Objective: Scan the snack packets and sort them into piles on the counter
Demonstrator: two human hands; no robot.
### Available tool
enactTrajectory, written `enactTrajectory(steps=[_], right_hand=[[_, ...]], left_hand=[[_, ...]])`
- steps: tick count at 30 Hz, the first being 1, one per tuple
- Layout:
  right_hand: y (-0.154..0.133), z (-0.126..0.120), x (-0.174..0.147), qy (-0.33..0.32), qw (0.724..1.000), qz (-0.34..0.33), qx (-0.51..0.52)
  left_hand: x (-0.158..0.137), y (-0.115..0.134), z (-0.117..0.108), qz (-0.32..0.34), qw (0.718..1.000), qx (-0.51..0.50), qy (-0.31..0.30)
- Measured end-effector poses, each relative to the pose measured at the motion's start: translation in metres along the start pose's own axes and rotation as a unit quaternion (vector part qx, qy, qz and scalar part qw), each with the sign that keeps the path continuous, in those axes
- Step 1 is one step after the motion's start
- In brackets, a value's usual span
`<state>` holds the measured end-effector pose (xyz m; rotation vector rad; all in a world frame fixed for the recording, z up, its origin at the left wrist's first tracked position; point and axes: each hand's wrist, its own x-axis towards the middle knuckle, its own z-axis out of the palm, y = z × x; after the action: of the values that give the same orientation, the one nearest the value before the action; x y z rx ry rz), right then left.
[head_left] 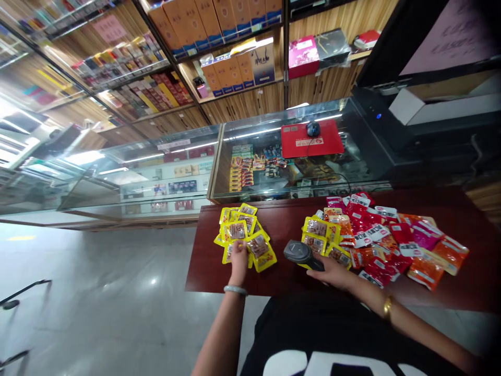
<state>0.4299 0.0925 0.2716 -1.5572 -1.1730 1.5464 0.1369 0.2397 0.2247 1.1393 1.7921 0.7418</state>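
My left hand [239, 257] is over the left pile of yellow snack packets [235, 230]. Its fingers are closed, pinching at a packet on the near side of the pile; the fingertips partly cover the grip. In my right hand [331, 271] is a dark handheld barcode scanner [299, 253], its head pointing left. Beneath and behind the scanner lies a second group of yellow packets [315, 227]. Right of that, red snack packets [356, 215] and orange ones [450, 253] overlap in a heap, with a magenta packet [425, 234] among them.
The packets lie on a dark red tabletop [207, 261]. Behind it stands a glass display case [250, 133] with a red mat [289, 143] and a computer mouse [313, 128] on top. Black equipment [391, 141] is at right; boxed goods [219, 23] fill wall shelves.
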Motion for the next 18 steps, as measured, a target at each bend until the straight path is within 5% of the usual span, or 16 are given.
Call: enactTrajectory(steps=[4,6,8,12,15,18], right_hand=[[0.002,-0.001,-0.002,-0.001,1.0,-0.011,0.003],[0.002,-0.001,-0.004,0.012,1.0,-0.005,0.013],[0.002,-0.001,-0.007,0.028,0.999,0.001,0.026],[0.004,-0.003,-0.014,0.065,0.997,0.021,0.032],[0.006,-0.01,-0.024,0.105,0.994,0.032,0.03],[0.011,-0.018,-0.037,0.148,0.987,0.06,0.034]], left_hand=[[0.014,0.006,-0.031,0.009,0.973,0.098,0.21],[0.013,0.009,-0.023,0.064,0.95,0.185,0.244],[0.005,0.01,0.002,0.131,0.957,0.212,0.149],[-0.025,0.012,0.077,0.201,0.944,0.205,-0.159],[-0.046,0.018,0.122,0.253,0.893,0.279,-0.244],[-0.057,0.028,0.149,0.249,0.853,0.385,-0.248]])
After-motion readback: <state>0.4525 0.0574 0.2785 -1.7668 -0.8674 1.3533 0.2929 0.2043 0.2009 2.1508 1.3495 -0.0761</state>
